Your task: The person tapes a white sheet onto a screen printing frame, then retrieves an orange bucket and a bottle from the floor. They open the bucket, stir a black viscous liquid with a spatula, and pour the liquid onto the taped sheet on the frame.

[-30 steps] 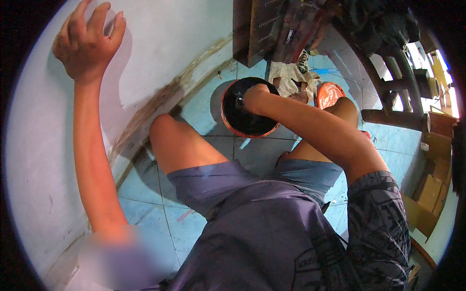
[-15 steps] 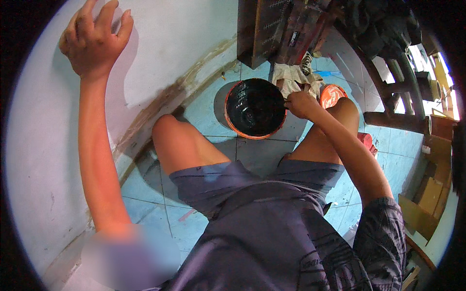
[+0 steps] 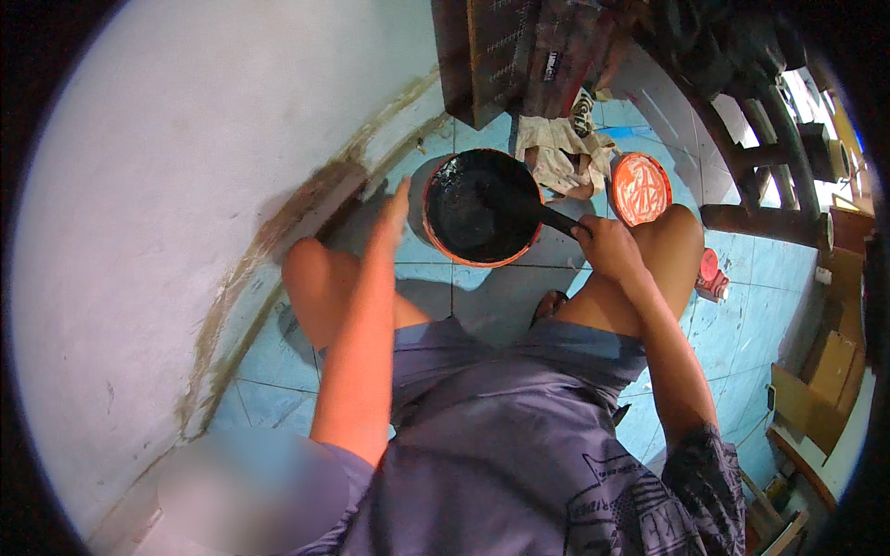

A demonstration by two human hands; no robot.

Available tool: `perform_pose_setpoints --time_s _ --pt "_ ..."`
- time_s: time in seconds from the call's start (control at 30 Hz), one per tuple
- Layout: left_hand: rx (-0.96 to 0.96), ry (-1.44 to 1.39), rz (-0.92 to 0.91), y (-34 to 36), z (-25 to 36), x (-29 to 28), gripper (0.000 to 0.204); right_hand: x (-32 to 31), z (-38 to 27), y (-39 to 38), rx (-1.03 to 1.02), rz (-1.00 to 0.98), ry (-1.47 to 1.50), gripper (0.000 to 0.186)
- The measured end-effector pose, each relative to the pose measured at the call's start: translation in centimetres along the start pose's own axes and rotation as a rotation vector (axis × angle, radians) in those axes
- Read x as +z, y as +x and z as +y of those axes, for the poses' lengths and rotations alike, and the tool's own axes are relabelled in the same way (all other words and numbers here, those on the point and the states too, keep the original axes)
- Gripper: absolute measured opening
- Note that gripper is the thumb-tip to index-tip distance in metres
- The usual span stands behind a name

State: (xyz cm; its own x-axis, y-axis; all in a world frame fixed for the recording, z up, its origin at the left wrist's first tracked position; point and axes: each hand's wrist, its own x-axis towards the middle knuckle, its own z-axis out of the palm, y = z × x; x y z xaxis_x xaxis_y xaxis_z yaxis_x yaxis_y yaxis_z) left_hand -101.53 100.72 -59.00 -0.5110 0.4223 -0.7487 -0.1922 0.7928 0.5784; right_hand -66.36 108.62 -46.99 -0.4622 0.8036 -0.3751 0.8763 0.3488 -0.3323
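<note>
A round bucket (image 3: 430, 222) with an orange rim and a black inside stands on the floor between my knees. My right hand (image 3: 607, 243) is closed around the handle of a black tool (image 3: 559, 220). The tool's wider dark head reaches over the right rim into the bucket; its exact kind is lost against the black. Just left of the bucket, my left hand (image 3: 399, 211) is held edge-on, fingers stretched out and nothing visible in it. A small gap separates that hand from the rim.
An orange lid (image 3: 642, 188) smeared with white lies by my right knee, next to a crumpled pale cloth (image 3: 561, 156). A small red container (image 3: 711, 269) sits further right. The white wall (image 3: 213, 176) rises on my left, dark furniture (image 3: 496, 60) stands ahead, and cardboard (image 3: 816, 394) is at far right.
My left hand has come away from the wall and swung right, down beside the bucket. My right hand has moved slightly right and nearer me; the tool's handle now shows across the rim.
</note>
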Motion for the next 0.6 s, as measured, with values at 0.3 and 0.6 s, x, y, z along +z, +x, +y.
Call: perform_pose_setpoints --time_s 0.3,0.6 --pt "-0.063 -0.398 -0.245 -0.2 -4.1 2.7 0.056 1.1 -0.6 -1.5 0.057 0.041 -0.018 0.024" --pt "0.294 -0.351 -0.25 -3.4 0.7 4.6 0.035 0.6 0.6 -1.5 0.05 0.106 0.02 0.024"
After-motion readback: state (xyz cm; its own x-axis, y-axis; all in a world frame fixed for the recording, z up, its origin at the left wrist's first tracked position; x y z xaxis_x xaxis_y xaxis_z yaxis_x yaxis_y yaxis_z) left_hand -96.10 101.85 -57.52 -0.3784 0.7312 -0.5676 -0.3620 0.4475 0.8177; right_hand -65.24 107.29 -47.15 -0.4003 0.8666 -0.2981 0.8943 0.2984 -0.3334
